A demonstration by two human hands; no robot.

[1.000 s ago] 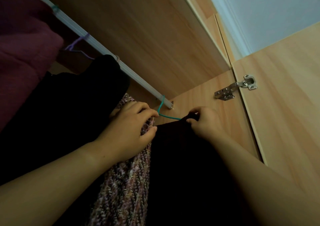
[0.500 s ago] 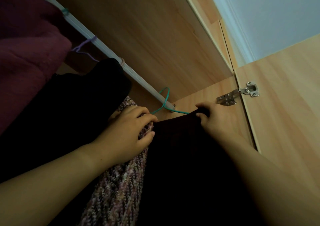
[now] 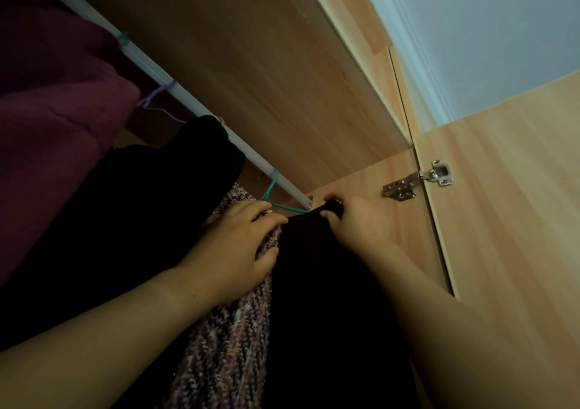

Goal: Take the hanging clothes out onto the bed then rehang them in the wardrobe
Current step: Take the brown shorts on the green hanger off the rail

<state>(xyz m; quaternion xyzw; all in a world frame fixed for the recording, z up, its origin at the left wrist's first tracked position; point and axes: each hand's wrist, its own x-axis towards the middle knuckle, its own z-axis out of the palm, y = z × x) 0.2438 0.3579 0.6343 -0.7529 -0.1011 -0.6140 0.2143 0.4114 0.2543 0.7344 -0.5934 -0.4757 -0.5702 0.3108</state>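
Wood-grain panels, pale rail, bright metal hinge, soft cloth.

The wardrobe panel (image 3: 251, 72) looks like matt wood-grain laminate; the rail (image 3: 194, 107) is smooth and pale. Right of the right hand (image 3: 361, 223), the hinge (image 3: 417, 179) is shiny metal. Under the left hand (image 3: 238, 245), a knitted garment (image 3: 226, 339) looks coarse and nubbly beside matt dark cloth (image 3: 329, 314).

Both bare forearms reaching up and away, converging toward centre. Left hand (image 3: 233, 245) knuckles up, fingers curled forward, thumb tucked below, closed in a grip. Right hand (image 3: 354, 220) just to its right, slightly farther, fingers pinched shut.
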